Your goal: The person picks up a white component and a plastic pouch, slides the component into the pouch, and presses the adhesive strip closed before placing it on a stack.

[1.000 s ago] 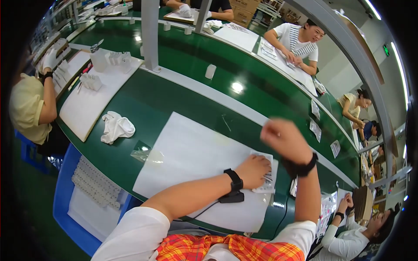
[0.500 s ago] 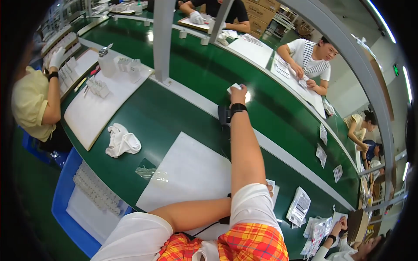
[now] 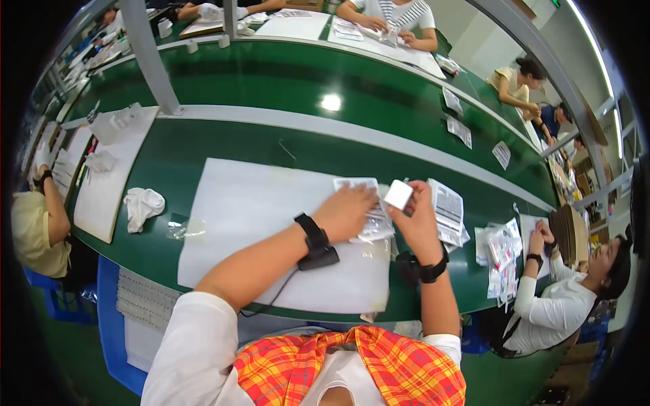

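Observation:
My left hand [image 3: 347, 211] lies over a clear plastic bag with a printed face [image 3: 371, 229], its fingers stretched across it. The bag rests at the right part of a white foam sheet [image 3: 250, 223]. Just right of it, my right hand [image 3: 421, 220] pinches a small white square block [image 3: 399, 194] between thumb and fingers, raised a little above the table. A stack of printed packets [image 3: 447, 208] lies close beyond that hand. Black bands with small boxes sit on both my wrists.
A white crumpled glove [image 3: 142, 208] and a clear plastic piece [image 3: 186, 228] lie to the left. Several bagged packets [image 3: 500, 254] are piled on the right, near a seated co-worker [image 3: 562, 298]. Beyond a grey rail [image 3: 305, 125] runs a green belt [image 3: 271, 74]. A blue bin [image 3: 112, 318] stands lower left.
My right arm has drawn back from the belt to the foam sheet, with a white item in its hand. My left hand now shows over the bag. The view has turned.

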### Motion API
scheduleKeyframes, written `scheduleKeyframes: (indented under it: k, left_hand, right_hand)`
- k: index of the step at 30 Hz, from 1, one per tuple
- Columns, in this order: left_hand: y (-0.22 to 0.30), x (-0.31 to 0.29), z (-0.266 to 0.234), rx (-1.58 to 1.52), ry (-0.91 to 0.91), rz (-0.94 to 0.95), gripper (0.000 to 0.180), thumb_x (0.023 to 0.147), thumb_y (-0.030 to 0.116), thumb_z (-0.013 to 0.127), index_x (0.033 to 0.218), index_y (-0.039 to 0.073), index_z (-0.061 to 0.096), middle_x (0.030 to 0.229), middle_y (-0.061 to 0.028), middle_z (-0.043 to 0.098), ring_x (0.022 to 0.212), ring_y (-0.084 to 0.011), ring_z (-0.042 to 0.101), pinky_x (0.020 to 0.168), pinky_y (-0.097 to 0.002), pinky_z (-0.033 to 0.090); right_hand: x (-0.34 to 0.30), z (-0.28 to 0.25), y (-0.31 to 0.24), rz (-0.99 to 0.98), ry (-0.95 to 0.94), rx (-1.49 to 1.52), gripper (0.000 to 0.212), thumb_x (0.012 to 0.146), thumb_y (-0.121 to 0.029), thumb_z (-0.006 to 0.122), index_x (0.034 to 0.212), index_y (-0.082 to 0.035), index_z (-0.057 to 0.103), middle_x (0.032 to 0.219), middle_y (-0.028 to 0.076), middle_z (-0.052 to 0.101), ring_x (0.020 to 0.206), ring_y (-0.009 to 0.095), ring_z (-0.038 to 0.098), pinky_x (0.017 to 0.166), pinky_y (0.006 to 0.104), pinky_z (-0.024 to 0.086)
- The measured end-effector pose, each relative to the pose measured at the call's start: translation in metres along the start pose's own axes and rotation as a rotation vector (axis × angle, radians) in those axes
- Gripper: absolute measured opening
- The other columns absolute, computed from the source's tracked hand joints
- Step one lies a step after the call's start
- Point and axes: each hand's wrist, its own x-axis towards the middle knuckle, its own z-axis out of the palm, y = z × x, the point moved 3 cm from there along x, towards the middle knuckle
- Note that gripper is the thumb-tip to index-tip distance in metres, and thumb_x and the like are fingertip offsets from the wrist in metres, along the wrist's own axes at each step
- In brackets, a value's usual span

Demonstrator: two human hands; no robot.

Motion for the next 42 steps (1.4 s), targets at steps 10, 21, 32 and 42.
scheduleKeyframes:
  k: [10,21,32,42]
  left_hand:
    - [0.006,-0.01,-0.005,-0.285,-0.071,-0.149,0.05,0.096,0.024,0.053,0.141,0.003,0.048,0.153,-0.0201,0.04,0.145,-0.0384,0.032,0.118,-0.056,0.023]
    - [0.045,-0.023,-0.004,0.263,0.01,-0.2,0.056,0.095,0.011,0.054,0.148,0.006,0.039,0.154,-0.025,0.035,0.143,-0.0411,0.034,0.112,-0.06,0.033]
    - [0.014,-0.012,-0.048,-0.642,0.093,0.036,0.055,0.085,0.002,0.063,0.139,0.004,0.051,0.142,-0.0216,0.051,0.127,-0.0362,0.053,0.106,-0.0385,0.044]
    - [-0.005,-0.004,-0.029,-0.922,0.218,-0.361,0.034,0.095,0.015,0.068,0.125,0.001,0.06,0.12,-0.008,0.067,0.104,-0.0142,0.063,0.09,-0.0302,0.05]
  right_hand:
    - [-0.05,0.019,-0.019,-0.329,-0.076,-0.543,0.065,0.069,-0.018,0.084,0.121,-0.001,0.049,0.115,0.019,0.059,0.114,0.04,0.055,0.092,0.0424,0.048]
    - [-0.016,0.017,0.016,-0.004,-0.118,-0.215,0.039,0.079,-0.002,0.073,0.114,-0.004,0.054,0.089,0.011,0.062,0.075,0.021,0.062,0.069,0.0323,0.051]
    - [-0.021,0.009,0.019,-0.025,-0.045,0.21,0.02,0.088,-0.002,0.065,0.106,-0.003,0.057,0.093,0.005,0.062,0.08,0.015,0.06,0.076,0.0274,0.05]
    - [-0.028,0.003,-0.006,0.027,0.0,0.606,0.022,0.1,-0.022,0.059,0.111,-0.003,0.058,0.098,0.004,0.061,0.084,0.011,0.058,0.082,0.0282,0.049]
